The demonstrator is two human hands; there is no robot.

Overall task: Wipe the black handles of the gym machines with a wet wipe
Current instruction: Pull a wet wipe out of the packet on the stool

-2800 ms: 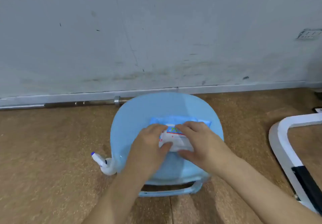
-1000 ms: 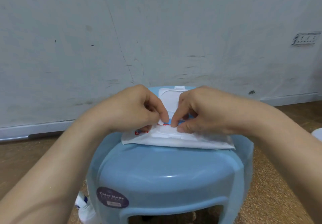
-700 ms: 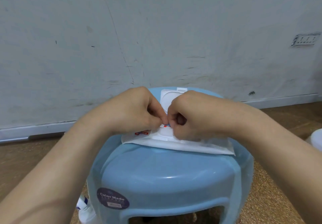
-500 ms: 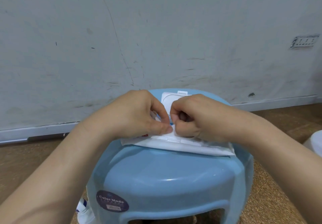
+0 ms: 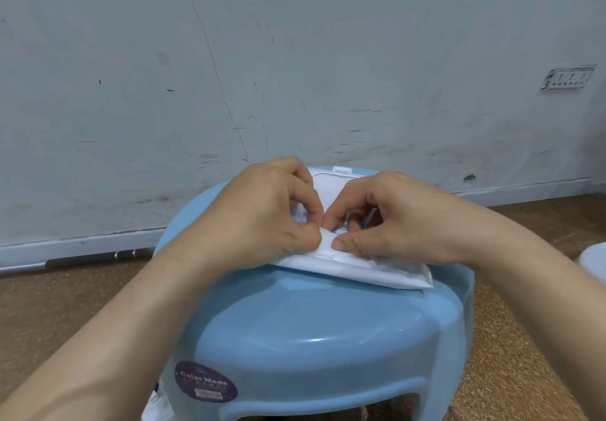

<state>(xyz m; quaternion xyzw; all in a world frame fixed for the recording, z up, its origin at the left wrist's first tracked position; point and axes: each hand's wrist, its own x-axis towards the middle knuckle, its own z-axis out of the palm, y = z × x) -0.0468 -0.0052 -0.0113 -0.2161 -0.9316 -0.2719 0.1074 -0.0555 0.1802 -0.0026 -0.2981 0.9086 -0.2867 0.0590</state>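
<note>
A white pack of wet wipes (image 5: 377,271) lies on a light blue plastic stool (image 5: 314,332), its flip lid (image 5: 331,184) standing open at the back. My left hand (image 5: 262,214) and my right hand (image 5: 390,217) meet over the pack's opening, fingers curled, each pinching at a bit of white material there. My fingers hide the opening, so I cannot tell whether it is a wipe or the seal. No machine handle is in view.
A scuffed grey wall (image 5: 295,76) rises just behind the stool. A metal bar (image 5: 82,260) lies along the skirting at the left. Brown cork-like floor (image 5: 511,355) surrounds the stool. A white object's edge (image 5: 595,263) shows at far right, and a white bottle (image 5: 157,410) stands under the stool.
The head has dropped from looking down on the stool to looking across it. The lid now stands open. Both hands stay pinched at the opening, shifting only slightly.
</note>
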